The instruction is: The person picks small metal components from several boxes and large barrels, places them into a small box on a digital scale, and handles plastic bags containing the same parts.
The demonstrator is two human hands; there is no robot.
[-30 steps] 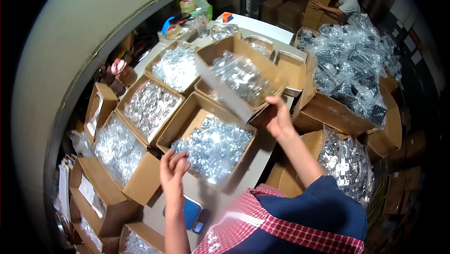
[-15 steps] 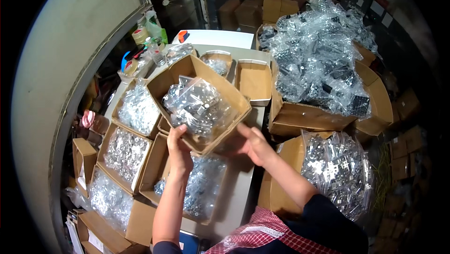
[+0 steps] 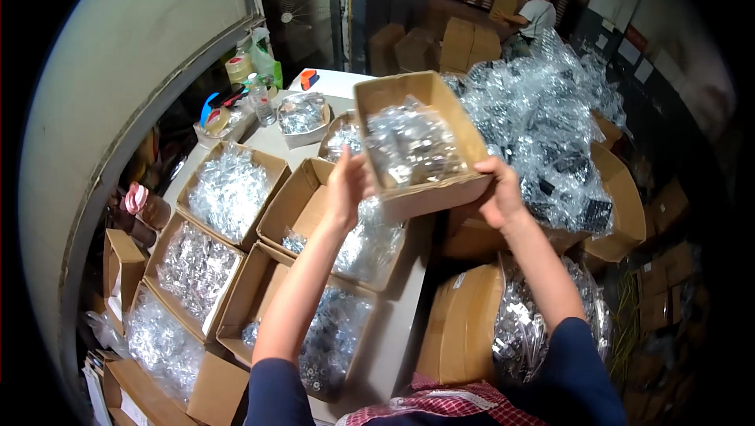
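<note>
A small cardboard box [image 3: 437,197] is held up over the table, tilted so its inside shows. In it lie clear plastic bags of shiny metal parts [image 3: 414,147], slightly blurred. My right hand [image 3: 501,196] grips the box's near right corner, thumb at the rim. Against the box's left side is my left hand [image 3: 347,190], thumb up, some fingers hidden by the box. Below my left hand, an open cardboard box [image 3: 292,207] and bagged parts [image 3: 368,245] stand on the table. A smaller box of bagged parts [image 3: 343,136] sits just beyond it.
More boxes of bagged parts [image 3: 230,194] line the table's left. At the right, bubble-wrapped black items [image 3: 543,127] heap high in a large carton, with bagged metal parts [image 3: 523,324] nearer. A bottle [image 3: 260,100] and orange tape dispenser [image 3: 308,78] stand farther back. A co-worker [image 3: 537,17] handles cartons behind.
The held box has moved right and away from me, uncovering boxes beneath it. My right hand has gone from the box's lower side to its right corner. The view has shifted.
</note>
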